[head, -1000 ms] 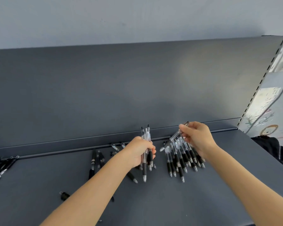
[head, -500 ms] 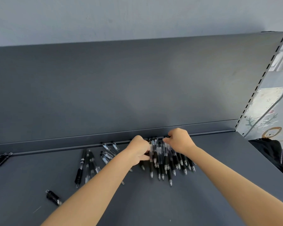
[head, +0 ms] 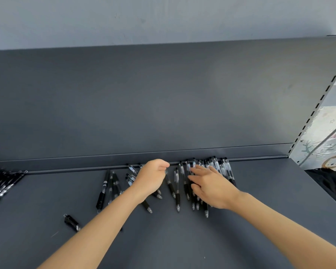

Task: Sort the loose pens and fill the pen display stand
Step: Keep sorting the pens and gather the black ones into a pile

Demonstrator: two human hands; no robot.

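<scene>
Several black-and-clear click pens point(head: 222, 168) lie side by side on the dark grey shelf point(head: 182, 239), their tops against the back ledge. My right hand point(head: 209, 184) lies flat on this row with fingers straight and spread. My left hand point(head: 152, 177) is just left of it, fingers curled, and pinches the top end of one pen point(head: 170, 186) that slants down toward me. More loose pens point(head: 113, 188) are scattered left of my left wrist, some hidden under my forearm.
Another heap of black pens point(head: 0, 184) sits at the far left edge. A short black stub point(head: 71, 222) lies alone at front left. The upright back panel point(head: 163, 103) rises behind the ledge; a slotted upright point(head: 318, 105) ends the shelf at right.
The bundle from my left hand now lies down beside the right group. My right hand has opened flat onto the row, and my left hand has drawn slightly left.
</scene>
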